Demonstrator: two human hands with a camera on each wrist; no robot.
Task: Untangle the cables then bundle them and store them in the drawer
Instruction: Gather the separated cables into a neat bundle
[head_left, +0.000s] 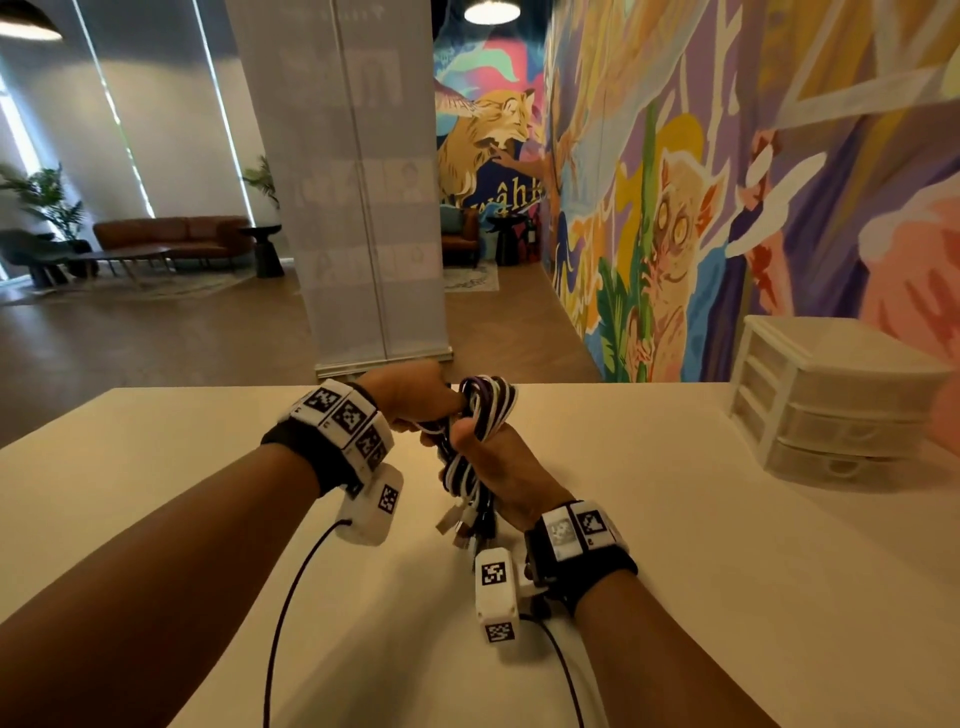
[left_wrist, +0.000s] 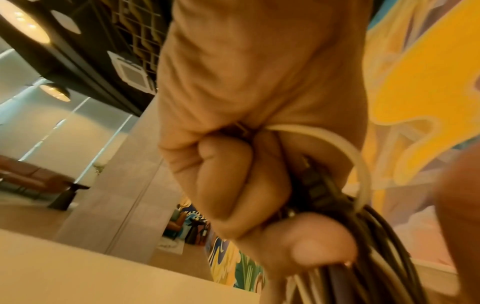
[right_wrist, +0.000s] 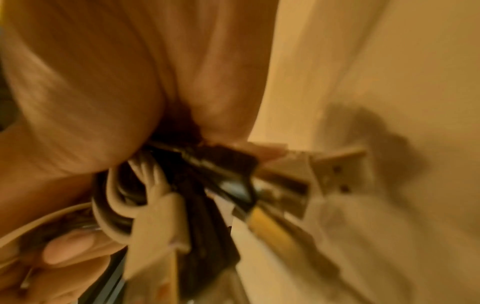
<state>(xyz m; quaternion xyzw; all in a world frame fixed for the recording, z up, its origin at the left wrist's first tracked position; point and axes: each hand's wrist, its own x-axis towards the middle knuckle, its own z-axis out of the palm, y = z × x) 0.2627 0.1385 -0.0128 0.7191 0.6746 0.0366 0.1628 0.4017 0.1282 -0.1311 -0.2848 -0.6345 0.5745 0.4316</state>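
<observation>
Head view: white table (head_left: 675, 545); drawer unit (head_left: 831, 405), drawers closed, well right of the fingers, nothing between. Left hand (head_left: 410, 395) and right hand (head_left: 493, 467) both grasp the cables (head_left: 485, 410), a purple-white-black bundle held above the table, plugs (head_left: 462, 525) hanging below the right palm. Left wrist view: fingers (left_wrist: 223, 181) clenched around dark and white cables (left_wrist: 324, 195). Right wrist view, blurred: plugs (right_wrist: 285, 181) jut beyond the curled fingers (right_wrist: 67, 251), which grip the cables.
</observation>
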